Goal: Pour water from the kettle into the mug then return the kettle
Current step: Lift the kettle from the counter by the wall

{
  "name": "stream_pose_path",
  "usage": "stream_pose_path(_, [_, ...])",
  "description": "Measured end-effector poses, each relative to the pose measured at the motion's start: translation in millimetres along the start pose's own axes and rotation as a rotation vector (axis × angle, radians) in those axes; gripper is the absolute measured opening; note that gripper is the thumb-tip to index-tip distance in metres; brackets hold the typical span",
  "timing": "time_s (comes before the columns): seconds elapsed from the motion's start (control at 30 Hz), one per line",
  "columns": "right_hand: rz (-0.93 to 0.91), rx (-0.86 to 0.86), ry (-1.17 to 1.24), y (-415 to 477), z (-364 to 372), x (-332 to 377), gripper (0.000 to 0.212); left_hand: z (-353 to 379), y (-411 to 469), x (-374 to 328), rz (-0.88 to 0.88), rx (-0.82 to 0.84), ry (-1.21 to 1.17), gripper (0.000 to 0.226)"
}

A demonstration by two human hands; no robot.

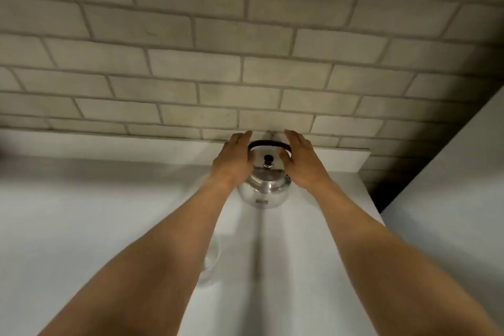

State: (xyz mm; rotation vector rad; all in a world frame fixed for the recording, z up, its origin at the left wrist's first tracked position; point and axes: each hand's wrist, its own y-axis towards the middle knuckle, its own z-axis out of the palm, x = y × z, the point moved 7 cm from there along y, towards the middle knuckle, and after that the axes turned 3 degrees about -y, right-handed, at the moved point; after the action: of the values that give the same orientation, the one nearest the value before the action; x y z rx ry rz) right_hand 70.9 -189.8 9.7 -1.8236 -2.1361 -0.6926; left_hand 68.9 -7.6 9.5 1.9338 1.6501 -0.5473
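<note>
A shiny steel kettle (pixel 264 190) with a black arched handle and a black lid knob stands at the back of the white counter (pixel 81 213), close to the brick wall. My left hand (pixel 234 159) is against the kettle's left side and my right hand (pixel 302 162) against its right side. The fingers of both are stretched out beside the handle, not curled around it. A clear glass mug (pixel 212 260) stands nearer to me on the counter, largely hidden behind my left forearm.
A grey brick wall (pixel 245 49) rises right behind the kettle, above a low white ledge (pixel 341 158). A tall white panel (pixel 450 199) closes off the right side, with a dark gap beside the counter's right edge.
</note>
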Motion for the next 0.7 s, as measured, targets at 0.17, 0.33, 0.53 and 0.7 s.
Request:
stream_pose_path(0.17, [-0.114, 0.105, 0.096, 27.9, 16.9, -9.7, 0.053, 23.6, 23.1, -1.0, 0.056, 0.066, 0.042, 0.053])
stream_pose_path(0.33, [-0.167, 0.175, 0.169, 41.6, 24.1, -12.3, 0.029, 18.5, 31.6, 2.0, 0.091, 0.017, 0.084, 0.036])
stream_pose_path(0.53, [-0.159, 0.14, 0.252, 30.7, -4.1, -8.0, 0.011, 2.8, 14.2, -22.3, 0.162, 0.057, 0.058, 0.023])
stream_pose_path(0.7, [-0.218, 0.027, 0.278, -5.1, -46.6, 18.1, 0.023, -22.0, -18.5, -47.4, 0.181, 0.036, -0.01, 0.023])
